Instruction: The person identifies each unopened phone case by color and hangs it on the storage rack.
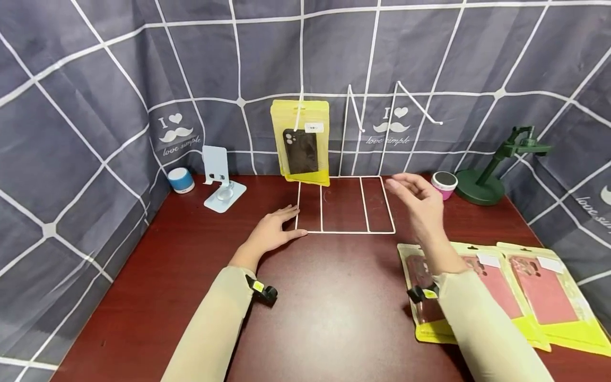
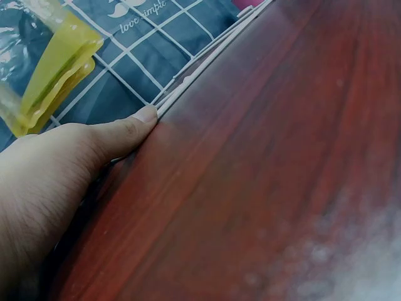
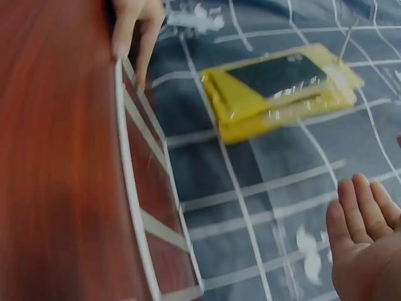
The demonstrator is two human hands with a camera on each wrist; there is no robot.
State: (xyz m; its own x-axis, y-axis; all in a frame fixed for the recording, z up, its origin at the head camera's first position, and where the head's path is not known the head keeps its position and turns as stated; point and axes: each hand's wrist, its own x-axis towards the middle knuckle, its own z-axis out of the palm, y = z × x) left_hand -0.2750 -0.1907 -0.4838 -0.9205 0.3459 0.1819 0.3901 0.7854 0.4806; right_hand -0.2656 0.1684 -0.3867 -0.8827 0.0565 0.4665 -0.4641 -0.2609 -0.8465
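Cream-sleeved left hand touches rectangular wire rack

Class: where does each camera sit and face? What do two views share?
Head: head-worn, facing forward and down at a rack; left hand, right hand, sleeves show.
Left wrist: mounted there, facing the tabletop; left hand shows.
Right wrist: mounted there, facing yellow packets; both hands show.
Head and right wrist share a black phone case.
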